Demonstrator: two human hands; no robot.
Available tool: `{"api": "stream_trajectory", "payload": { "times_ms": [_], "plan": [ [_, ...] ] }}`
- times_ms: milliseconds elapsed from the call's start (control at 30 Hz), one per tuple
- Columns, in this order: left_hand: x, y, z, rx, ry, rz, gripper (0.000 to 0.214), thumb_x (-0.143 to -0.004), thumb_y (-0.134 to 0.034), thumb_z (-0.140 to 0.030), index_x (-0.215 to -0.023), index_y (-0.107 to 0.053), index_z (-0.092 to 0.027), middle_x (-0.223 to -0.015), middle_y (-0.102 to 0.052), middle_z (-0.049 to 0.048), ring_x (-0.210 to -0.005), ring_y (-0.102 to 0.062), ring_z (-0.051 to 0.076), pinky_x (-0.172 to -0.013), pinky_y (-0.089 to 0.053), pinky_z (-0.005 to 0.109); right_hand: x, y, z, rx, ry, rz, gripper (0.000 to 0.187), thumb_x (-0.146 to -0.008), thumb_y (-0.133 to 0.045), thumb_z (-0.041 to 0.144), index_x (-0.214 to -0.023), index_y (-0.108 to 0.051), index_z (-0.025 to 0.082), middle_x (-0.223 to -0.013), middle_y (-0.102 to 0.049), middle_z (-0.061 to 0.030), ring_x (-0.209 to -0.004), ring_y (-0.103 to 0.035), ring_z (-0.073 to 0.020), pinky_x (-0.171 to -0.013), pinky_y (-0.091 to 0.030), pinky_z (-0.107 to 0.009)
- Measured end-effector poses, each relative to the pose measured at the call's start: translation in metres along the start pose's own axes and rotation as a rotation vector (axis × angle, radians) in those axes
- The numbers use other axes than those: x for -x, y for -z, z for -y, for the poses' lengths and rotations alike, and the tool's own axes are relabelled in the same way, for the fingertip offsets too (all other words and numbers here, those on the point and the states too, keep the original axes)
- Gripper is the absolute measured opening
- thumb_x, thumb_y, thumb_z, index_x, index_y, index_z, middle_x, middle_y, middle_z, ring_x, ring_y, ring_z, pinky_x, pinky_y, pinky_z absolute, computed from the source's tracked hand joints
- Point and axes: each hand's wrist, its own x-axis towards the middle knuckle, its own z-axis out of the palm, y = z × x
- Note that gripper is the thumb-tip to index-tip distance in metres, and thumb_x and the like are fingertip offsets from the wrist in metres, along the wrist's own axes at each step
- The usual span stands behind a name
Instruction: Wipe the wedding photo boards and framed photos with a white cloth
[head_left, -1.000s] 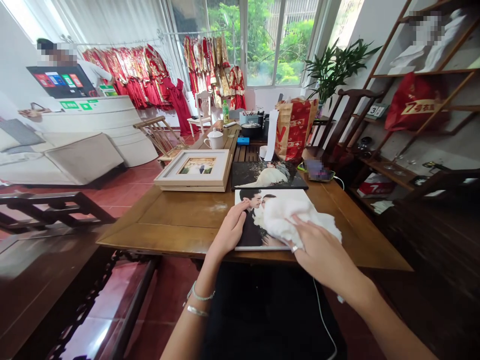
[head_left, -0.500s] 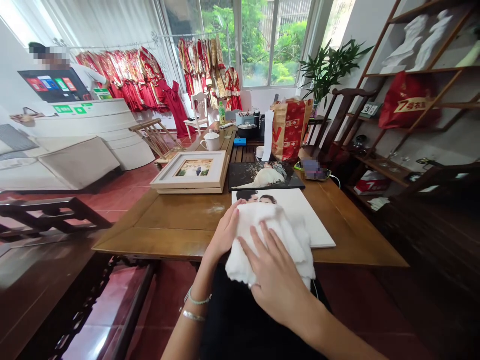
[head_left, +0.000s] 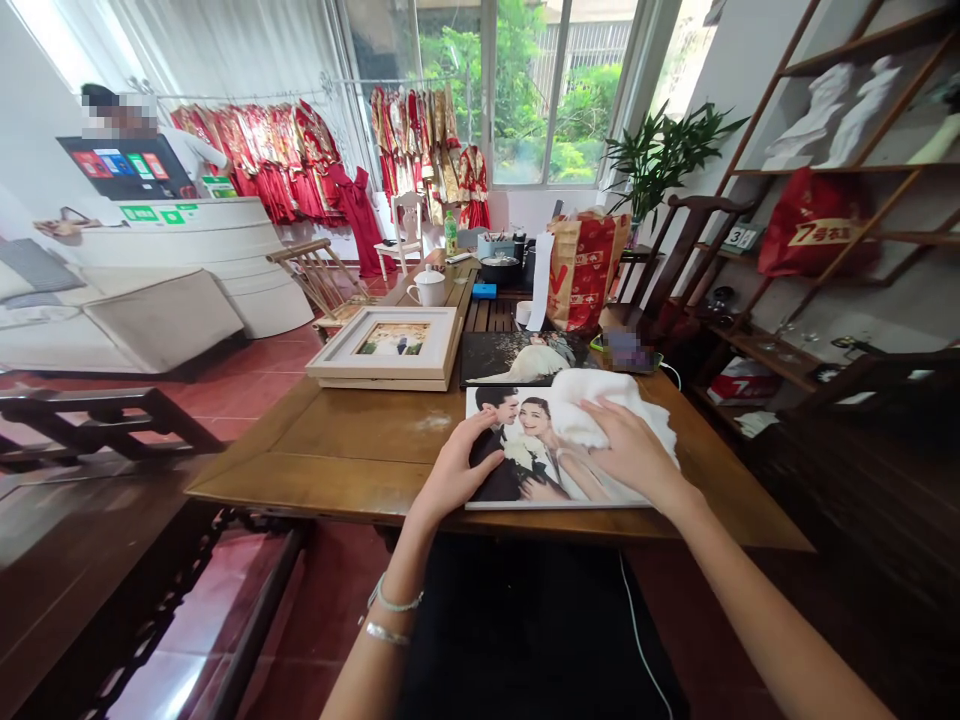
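Note:
A white-fronted photo panel (head_left: 592,485) with a couple's portrait lies on the wooden table before me. My left hand (head_left: 465,468) rests on its left edge, thumb apart from the stretched fingers, lying on the picture. Over the panel's upper right, a crumpled white cloth (head_left: 637,398) is bunched under my right hand (head_left: 637,455), whose fingers press into it; part of the cloth spreads past the panel's right side. A darker photo panel (head_left: 495,360) with a white gown lies just behind, partly covered by the cloth.
A pale wood picture frame (head_left: 382,350) sits to the left, with a white lidded mug (head_left: 427,288) behind it. Farther back stand a red and tan paper bag (head_left: 589,270) and a black pot (head_left: 501,270). A phone (head_left: 628,350) lies at right. A person (head_left: 184,150) is behind the counter.
My right hand has carried the white cloth up and right across the panel, uncovering the couple's portrait. The left hand now lies over the panel's left edge instead of beside the cloth.

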Motion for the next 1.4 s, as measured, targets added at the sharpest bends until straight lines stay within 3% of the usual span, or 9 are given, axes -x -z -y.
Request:
{"api": "stream_trajectory", "payload": {
  "times_ms": [200,400,500,667,833,1033,1200,1300,1400],
  "plan": [
    [-0.001,0.001,0.001,-0.032,-0.007,0.022,0.044,-0.087,-0.059,-0.024,-0.131,-0.052,-0.022,-0.143,-0.050,0.0115,-0.136,-0.042,0.025,-0.116,-0.030,0.047,-0.077,-0.019,0.059,-0.105,0.180,0.078,0.044,-0.076,-0.054,0.018,-0.118,-0.065,0.014,-0.127,-0.064,-0.0130,-0.119,-0.055,-0.0267,-0.097,-0.042,-0.031],
    [-0.001,-0.001,0.002,-0.072,0.058,0.005,0.044,-0.085,-0.061,-0.027,-0.127,-0.054,-0.019,-0.137,-0.054,0.0131,-0.132,-0.047,0.027,-0.113,-0.033,0.048,-0.088,-0.029,0.098,-0.132,0.328,0.127,0.045,-0.075,-0.052,0.011,-0.118,-0.064,0.016,-0.127,-0.064,-0.0105,-0.119,-0.055,-0.0231,-0.096,-0.041,-0.029],
    [-0.001,-0.002,0.001,-0.028,0.032,0.009,0.044,-0.086,-0.060,-0.024,-0.129,-0.053,-0.021,-0.137,-0.055,0.0117,-0.131,-0.048,0.026,-0.113,-0.034,0.046,-0.074,-0.022,0.080,-0.104,0.300,0.109,0.046,-0.073,-0.050,0.009,-0.116,-0.065,0.016,-0.126,-0.064,-0.0103,-0.119,-0.055,-0.0233,-0.098,-0.040,-0.030],
    [0.000,0.000,-0.001,0.024,0.002,0.037,0.045,-0.088,-0.058,-0.023,-0.132,-0.052,-0.022,-0.146,-0.046,0.0116,-0.139,-0.039,0.025,-0.117,-0.027,0.048,-0.049,-0.005,0.010,-0.020,0.132,0.040,0.045,-0.075,-0.051,0.014,-0.117,-0.065,0.015,-0.128,-0.062,-0.0136,-0.123,-0.052,-0.0289,-0.102,-0.039,-0.037],
    [0.000,0.000,0.000,0.017,0.002,0.033,0.044,-0.088,-0.058,-0.023,-0.132,-0.052,-0.024,-0.147,-0.046,0.0107,-0.139,-0.039,0.023,-0.118,-0.027,0.048,-0.029,0.000,-0.046,0.035,-0.009,-0.024,0.064,-0.072,-0.044,0.005,-0.135,-0.052,0.012,-0.141,-0.053,-0.0138,-0.135,-0.041,-0.0295,-0.109,-0.034,-0.045],
    [-0.001,-0.001,-0.002,0.017,0.020,0.035,0.043,-0.088,-0.057,-0.022,-0.131,-0.053,-0.022,-0.147,-0.046,0.0109,-0.140,-0.038,0.023,-0.118,-0.026,0.047,0.040,-0.006,-0.033,0.089,0.222,-0.014,0.080,-0.065,-0.044,0.001,-0.143,-0.043,0.019,-0.151,-0.041,-0.0048,-0.144,-0.022,-0.0250,-0.116,-0.019,-0.054],
    [-0.001,-0.001,-0.001,0.027,0.015,0.038,0.042,-0.088,-0.056,-0.022,-0.130,-0.054,-0.022,-0.146,-0.047,0.0108,-0.140,-0.038,0.024,-0.118,-0.026,0.048,0.102,0.006,-0.011,0.056,0.380,0.059,0.076,-0.078,-0.046,0.007,-0.149,-0.031,0.030,-0.154,-0.035,-0.0008,-0.145,-0.019,-0.0239,-0.116,-0.019,-0.056],
    [-0.001,0.000,-0.001,0.030,0.001,0.038,0.042,-0.088,-0.055,-0.021,-0.130,-0.054,-0.023,-0.145,-0.047,0.0103,-0.140,-0.038,0.024,-0.118,-0.026,0.048,0.105,0.011,-0.018,-0.016,0.386,0.103,0.065,-0.085,-0.050,0.016,-0.147,-0.036,0.031,-0.151,-0.040,-0.0024,-0.143,-0.026,-0.0252,-0.116,-0.022,-0.054],
    [-0.001,0.000,-0.002,0.030,-0.010,0.039,0.042,-0.089,-0.054,-0.020,-0.130,-0.054,-0.025,-0.146,-0.046,0.0095,-0.140,-0.037,0.024,-0.118,-0.025,0.048,0.082,0.009,-0.037,-0.105,0.324,0.056,0.056,-0.087,-0.052,0.023,-0.142,-0.046,0.028,-0.147,-0.046,-0.0064,-0.140,-0.032,-0.0273,-0.113,-0.028,-0.054]
  ]
}}
